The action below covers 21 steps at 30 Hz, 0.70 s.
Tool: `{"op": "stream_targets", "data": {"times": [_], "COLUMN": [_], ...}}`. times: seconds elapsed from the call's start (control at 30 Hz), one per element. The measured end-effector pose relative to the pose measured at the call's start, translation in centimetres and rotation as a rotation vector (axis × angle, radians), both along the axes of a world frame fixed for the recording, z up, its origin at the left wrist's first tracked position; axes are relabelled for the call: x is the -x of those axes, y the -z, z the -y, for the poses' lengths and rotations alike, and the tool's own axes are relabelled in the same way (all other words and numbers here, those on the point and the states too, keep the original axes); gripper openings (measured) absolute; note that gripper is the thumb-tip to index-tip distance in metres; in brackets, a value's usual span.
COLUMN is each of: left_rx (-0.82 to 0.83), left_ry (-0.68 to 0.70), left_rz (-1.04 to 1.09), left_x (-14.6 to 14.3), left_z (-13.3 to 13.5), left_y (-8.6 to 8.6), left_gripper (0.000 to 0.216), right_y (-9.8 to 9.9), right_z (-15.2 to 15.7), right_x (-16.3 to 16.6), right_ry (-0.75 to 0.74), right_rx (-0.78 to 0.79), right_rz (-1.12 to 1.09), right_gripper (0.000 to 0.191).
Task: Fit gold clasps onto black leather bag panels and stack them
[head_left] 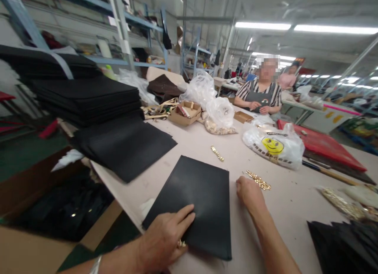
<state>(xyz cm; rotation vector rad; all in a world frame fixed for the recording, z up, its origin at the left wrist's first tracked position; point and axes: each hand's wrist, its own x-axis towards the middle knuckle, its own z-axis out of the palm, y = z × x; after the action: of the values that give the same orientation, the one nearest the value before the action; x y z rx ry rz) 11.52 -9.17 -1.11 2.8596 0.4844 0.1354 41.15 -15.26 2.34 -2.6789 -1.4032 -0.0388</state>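
Note:
A black rectangular panel [203, 203] lies flat on the table in front of me. My left hand [165, 234] rests across its lower left part, two fingers stretched over the surface. Small gold metal pieces [181, 243] show between the thumb and the fingers of this hand. To the right of the panel, my right hand [249, 193] touches the table with its fingers curled together; what they pinch, if anything, is hidden. Just beyond it lies a loose pile of gold metal pieces [258, 180]. A short row of similar gold pieces [217, 153] sits past the panel's far edge.
Stacked black sheets [88, 97] rise at the left, above an open carton [17, 246]. More black pieces [342, 242] lie at right. Plastic bags [273, 146], a small cardboard box [184, 113] and a red slab [327, 146] stand farther back. A co-worker [262, 93] sits across the table.

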Motion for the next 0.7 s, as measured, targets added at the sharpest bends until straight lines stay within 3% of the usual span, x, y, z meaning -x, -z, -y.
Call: {"op": "stream_targets", "data": {"times": [0.07, 0.2, 0.27, 0.43, 0.6, 0.7], "left_rx": [0.006, 0.005, 0.016, 0.036, 0.042, 0.025], "left_ry": [-0.014, 0.022, 0.042, 0.074, 0.076, 0.088], "left_rz": [-0.005, -0.037, -0.032, 0.010, 0.037, 0.121], "left_x": [0.3, 0.8, 0.9, 0.9, 0.8, 1.8], "left_z": [0.1, 0.0, -0.1, -0.4, -0.7, -0.4], "left_y": [-0.2, 0.0, 0.1, 0.3, 0.6, 2.0], "left_gripper": [0.071, 0.061, 0.059, 0.052, 0.051, 0.056], "right_y": [0.0, 0.0, 0.0, -0.1, -0.3, -1.1], "right_z": [0.5, 0.9, 0.6, -0.8, -1.8, -2.2], "right_x": [0.8, 5.6, 8.5, 12.2, 12.4, 12.7], "right_ry": [-0.031, -0.140, -0.198, -0.345, -0.325, -0.303], "right_rx": [-0.073, -0.287, -0.280, -0.143, -0.059, 0.006], "right_rz": [-0.098, -0.636, -0.776, -0.698, -0.628, -0.597], "right_gripper": [0.028, 0.024, 0.021, 0.018, 0.017, 0.016]}}
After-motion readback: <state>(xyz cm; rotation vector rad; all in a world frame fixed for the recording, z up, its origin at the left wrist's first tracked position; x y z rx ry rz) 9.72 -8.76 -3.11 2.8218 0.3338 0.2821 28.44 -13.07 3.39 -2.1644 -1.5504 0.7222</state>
